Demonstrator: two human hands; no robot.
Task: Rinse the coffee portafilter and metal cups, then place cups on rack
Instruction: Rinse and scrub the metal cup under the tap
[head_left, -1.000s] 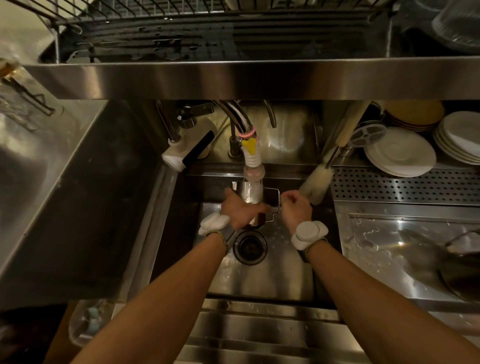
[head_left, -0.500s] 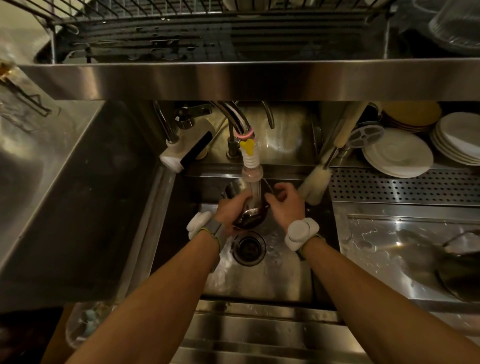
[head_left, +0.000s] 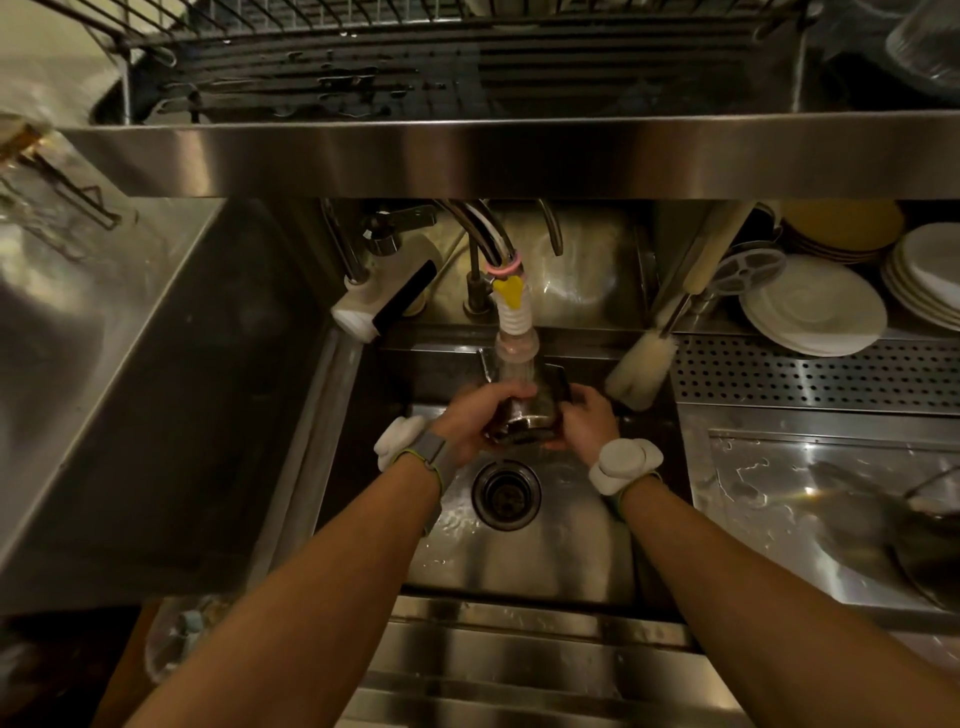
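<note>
A: where was the metal cup (head_left: 524, 418)?
B: over the sink (head_left: 524, 566), just under the faucet nozzle (head_left: 514, 353), far of the drain (head_left: 506, 493); held between both hands, touching both.
A: fingers?
B: left hand (head_left: 475, 421) had its fingers curled over the cup's left side and upper edge; right hand (head_left: 589, 421) wrapped the right side and cupped underneath; both gripping, none spread.
A: axis?
B: cup looked tilted; base faced near, mouth pointed far and up toward the nozzle; the mouth itself was hidden behind the nozzle, so that's a judgement.
A: what did the next move turn on?
B: rack (head_left: 363, 57) sat far and above, beyond the steel shelf edge (head_left: 519, 156); cup lay centred between the hands, neither hand clearly nearer; the lift would need to back off the nozzle toward near, then go up past the shelf lip; probably one hand carries, mouth turned down to drain.
</note>
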